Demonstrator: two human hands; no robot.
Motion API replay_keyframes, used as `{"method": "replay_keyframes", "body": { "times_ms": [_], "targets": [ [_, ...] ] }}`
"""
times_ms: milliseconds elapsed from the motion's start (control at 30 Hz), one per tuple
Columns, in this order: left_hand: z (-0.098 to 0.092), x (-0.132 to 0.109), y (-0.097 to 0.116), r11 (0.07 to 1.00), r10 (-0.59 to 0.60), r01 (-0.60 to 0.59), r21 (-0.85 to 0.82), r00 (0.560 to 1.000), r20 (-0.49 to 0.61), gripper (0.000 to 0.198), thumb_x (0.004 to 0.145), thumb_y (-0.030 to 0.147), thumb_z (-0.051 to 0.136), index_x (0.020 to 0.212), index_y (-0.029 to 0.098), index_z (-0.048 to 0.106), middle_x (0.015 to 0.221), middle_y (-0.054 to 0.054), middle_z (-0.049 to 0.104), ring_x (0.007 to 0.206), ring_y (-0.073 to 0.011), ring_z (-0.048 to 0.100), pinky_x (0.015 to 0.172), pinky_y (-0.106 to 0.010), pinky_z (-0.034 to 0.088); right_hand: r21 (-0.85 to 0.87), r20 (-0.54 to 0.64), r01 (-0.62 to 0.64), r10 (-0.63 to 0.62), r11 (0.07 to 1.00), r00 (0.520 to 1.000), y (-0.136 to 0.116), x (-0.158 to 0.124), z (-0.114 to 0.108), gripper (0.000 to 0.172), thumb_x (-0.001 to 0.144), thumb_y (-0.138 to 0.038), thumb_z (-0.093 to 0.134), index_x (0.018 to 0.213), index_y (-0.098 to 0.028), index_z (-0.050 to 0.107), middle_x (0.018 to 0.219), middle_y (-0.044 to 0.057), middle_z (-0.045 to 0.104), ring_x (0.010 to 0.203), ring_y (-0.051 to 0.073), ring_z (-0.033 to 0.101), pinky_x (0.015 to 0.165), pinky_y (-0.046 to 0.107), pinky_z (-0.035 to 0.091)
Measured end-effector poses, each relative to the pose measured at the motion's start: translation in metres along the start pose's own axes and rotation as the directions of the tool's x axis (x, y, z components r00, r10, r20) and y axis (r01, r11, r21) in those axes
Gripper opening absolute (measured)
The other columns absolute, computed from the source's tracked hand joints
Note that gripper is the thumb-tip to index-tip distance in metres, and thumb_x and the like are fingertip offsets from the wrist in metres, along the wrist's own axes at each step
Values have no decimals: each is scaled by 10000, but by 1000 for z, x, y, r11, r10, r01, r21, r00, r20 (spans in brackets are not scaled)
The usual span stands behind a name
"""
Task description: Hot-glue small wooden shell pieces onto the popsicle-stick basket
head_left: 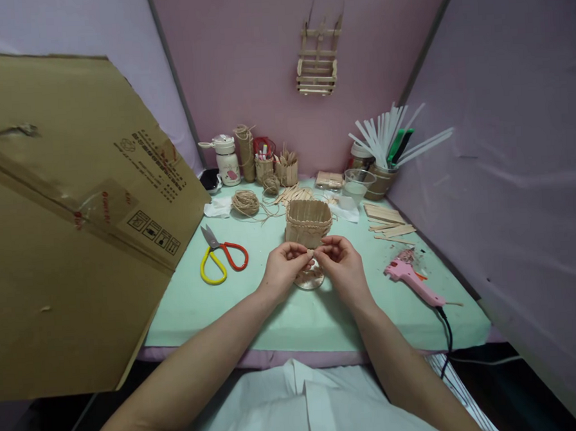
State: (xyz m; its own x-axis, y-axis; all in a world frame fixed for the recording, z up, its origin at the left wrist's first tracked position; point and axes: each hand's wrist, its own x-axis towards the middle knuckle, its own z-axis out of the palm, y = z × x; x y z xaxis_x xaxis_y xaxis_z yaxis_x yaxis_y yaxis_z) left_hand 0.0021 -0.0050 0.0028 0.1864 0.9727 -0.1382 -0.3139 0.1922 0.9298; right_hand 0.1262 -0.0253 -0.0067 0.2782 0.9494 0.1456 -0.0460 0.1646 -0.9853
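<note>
My left hand and my right hand meet in front of me, fingertips pinched together around something small and pale that I cannot make out. Right behind them stands a basket of craft sticks, its rim wrapped with braided twine. Whether my fingers touch the basket is hidden. Below my hands a round, patterned disc lies on the table, partly covered by my fingers. To the left lie scissors with one yellow and one red handle, blades apart. A pink glue gun rests on the right.
A large cardboard sheet leans along the left side. Behind are a twine ball, a white bottle, stick holders and a pot of glue sticks. Loose craft sticks lie at right. The glue gun's cord hangs over the edge.
</note>
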Motion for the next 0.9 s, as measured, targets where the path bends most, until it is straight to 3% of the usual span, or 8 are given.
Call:
{"method": "replay_keyframes", "body": {
  "times_ms": [333, 900],
  "targets": [
    [-1, -1, 1, 998, -60, 60, -9, 998, -12, 315, 554, 265, 824, 721, 125, 596, 606, -33, 661, 580, -120, 627, 590, -239, 519, -11, 2, -4, 4, 1000, 1000, -1, -2, 0, 307, 695, -271, 701, 933, -209, 518, 738, -25, 650, 659, 131, 616, 621, 261, 488],
    [1, -2, 6, 994, -110, 111, 5, 993, -32, 155, 643, 170, 752, 707, 114, 622, 634, -76, 686, 594, -147, 659, 622, -270, 553, 3, -3, -15, 15, 1000, 1000, 1, -2, -2, 306, 686, -279, 689, 930, -203, 520, 714, -30, 628, 630, 122, 593, 588, 252, 480]
  ]
}}
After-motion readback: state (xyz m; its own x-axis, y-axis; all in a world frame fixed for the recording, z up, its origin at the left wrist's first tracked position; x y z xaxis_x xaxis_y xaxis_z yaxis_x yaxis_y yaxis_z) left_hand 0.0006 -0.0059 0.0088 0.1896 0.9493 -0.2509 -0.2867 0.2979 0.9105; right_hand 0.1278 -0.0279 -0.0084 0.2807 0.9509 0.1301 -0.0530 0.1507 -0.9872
